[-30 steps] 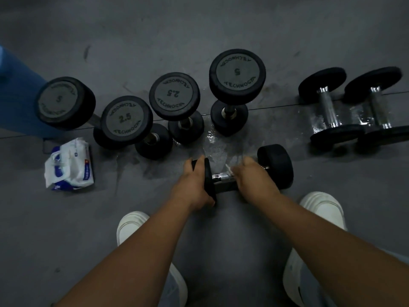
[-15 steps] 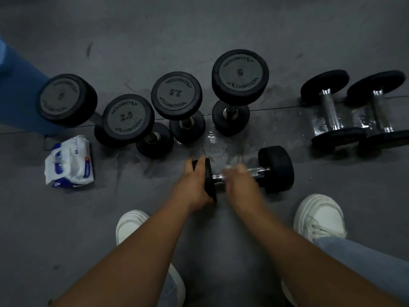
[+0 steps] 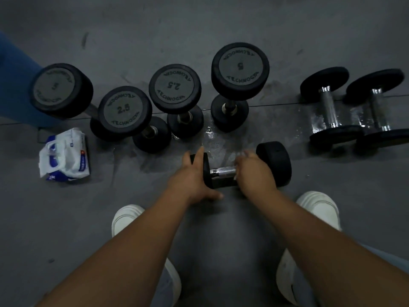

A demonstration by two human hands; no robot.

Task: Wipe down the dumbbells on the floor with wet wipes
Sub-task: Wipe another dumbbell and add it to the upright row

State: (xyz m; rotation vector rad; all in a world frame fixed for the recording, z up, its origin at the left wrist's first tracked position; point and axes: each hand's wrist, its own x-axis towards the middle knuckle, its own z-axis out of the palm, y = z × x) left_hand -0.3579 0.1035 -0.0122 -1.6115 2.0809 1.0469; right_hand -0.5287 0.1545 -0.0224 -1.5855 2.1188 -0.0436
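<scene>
Head view: left fingers [image 3: 200, 155] curl over the left disc of the dumbbell [image 3: 274, 162] at centre frame, the left hand [image 3: 192, 176] gripping it; right fingers [image 3: 247, 155], blurred, wrap its chrome bar [image 3: 223, 172], the right hand [image 3: 254, 171] beside the right disc. It lies on the wet floor [image 3: 199, 23]. Four upright dumbbells [image 3: 174, 87] stand above, two lying dumbbells [image 3: 327, 107] upper right, wipes pack [image 3: 64, 154] at left

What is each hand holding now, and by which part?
The left hand grips the dumbbell by its left head; the right hand grips its handle. A wipe underneath cannot be told.
</scene>
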